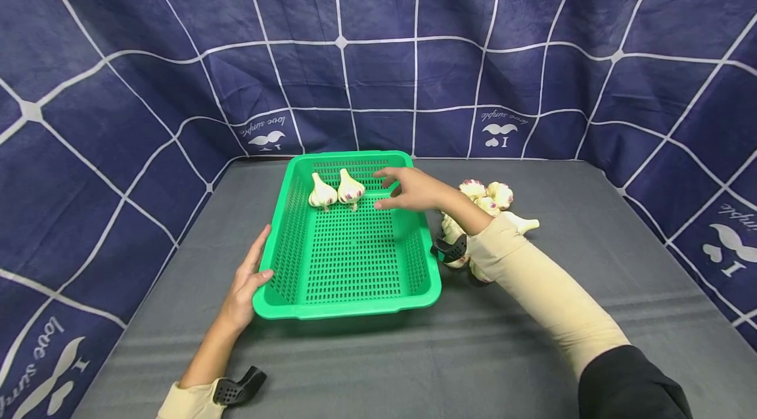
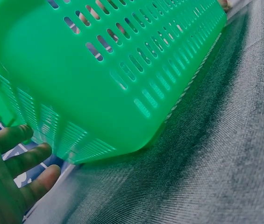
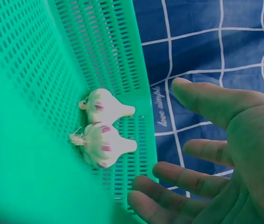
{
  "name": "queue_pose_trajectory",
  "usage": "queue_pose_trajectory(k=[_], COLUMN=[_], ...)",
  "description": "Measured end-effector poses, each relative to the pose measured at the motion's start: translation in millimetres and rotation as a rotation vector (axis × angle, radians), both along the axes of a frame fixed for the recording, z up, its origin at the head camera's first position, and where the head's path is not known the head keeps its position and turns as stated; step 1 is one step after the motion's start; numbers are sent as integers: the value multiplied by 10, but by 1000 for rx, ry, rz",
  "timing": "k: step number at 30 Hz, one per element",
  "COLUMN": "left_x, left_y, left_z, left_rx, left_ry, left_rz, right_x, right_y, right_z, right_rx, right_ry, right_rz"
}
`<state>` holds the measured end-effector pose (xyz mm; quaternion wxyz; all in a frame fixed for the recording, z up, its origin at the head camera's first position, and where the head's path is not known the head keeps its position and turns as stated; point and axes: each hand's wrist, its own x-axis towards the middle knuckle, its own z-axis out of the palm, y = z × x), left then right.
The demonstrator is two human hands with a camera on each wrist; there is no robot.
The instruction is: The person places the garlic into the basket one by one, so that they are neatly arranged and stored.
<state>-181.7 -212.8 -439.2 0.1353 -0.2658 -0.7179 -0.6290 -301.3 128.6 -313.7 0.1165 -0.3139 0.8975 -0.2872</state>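
A green plastic basket (image 1: 355,308) with slotted sides stands on the grey cloth. Two garlic bulbs with purple streaks, a left one (image 1: 322,193) and a right one (image 1: 351,189), lie side by side near its far end, stems pointing away. My right hand (image 1: 411,189) hovers over the basket's right side, fingers spread and apart from the bulbs; the right wrist view shows nothing in that hand (image 3: 216,172). At the basket's left rim is my left hand (image 1: 239,291), its thumb and fingertips against the edge. Extended, separated fingers (image 2: 26,161) show in the left wrist view.
A pile of garlic bulbs (image 1: 487,199) lies right of the basket, partly hidden by my right forearm. Behind and at both sides hangs a blue curtain (image 1: 378,77) with white grid lines. Grey cloth (image 1: 378,366) covers the table.
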Motion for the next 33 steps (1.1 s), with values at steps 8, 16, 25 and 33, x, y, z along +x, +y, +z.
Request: queue_pose_trajectory(k=[8,16,25,33], left_x=[-1,-21,-16,-18], left_y=[2,5,13,7], left_z=[-5,-10,0,-23], left_rx=[6,22,32,46], left_ry=[-1,1,17,10], left_rz=[-3,-14,-16,-19], right_x=[176,360,558,686], right_y=[271,485,705,929], right_z=[-79,-150,-247,-326], right_rx=[-123,-239,-313,-337], right_ry=[43,83,112,119], right_rz=[-11,-16,-20,-46])
